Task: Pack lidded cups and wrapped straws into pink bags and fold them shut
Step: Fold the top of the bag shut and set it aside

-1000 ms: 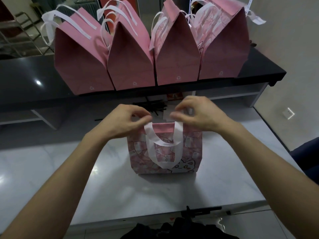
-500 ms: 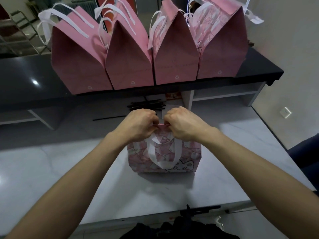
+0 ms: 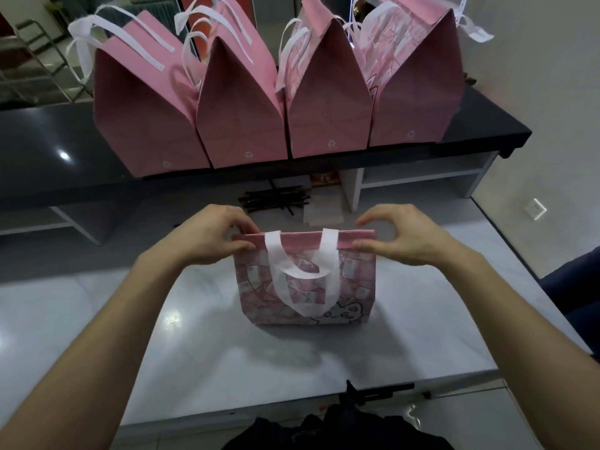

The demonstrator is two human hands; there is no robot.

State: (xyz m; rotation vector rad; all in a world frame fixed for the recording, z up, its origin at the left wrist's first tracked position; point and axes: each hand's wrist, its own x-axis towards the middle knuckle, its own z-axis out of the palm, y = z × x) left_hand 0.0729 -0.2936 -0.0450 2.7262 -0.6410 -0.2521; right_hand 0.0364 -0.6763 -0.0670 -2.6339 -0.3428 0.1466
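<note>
A pink patterned bag (image 3: 350,280) stands upright on the white table (image 3: 97,319), its top rolled over into a flat pink band. Its white handles (image 3: 302,277) hang down the front face. My left hand (image 3: 211,235) pinches the left end of the folded band between thumb and fingers. My right hand (image 3: 399,235) pinches the right end the same way. The bag's contents are hidden. No cup is in view.
Several folded pink bags (image 3: 240,102) stand in a row on the black shelf (image 3: 48,147) behind. A pile of black wrapped straws (image 3: 276,199) lies under that shelf, beside a pale flat packet (image 3: 324,216). The table's near edge has a dark object (image 3: 350,414) below it.
My hands were together at the middle of the bag's top half a second ago; they have slid apart to its two ends, and the top now lies as a flat folded band.
</note>
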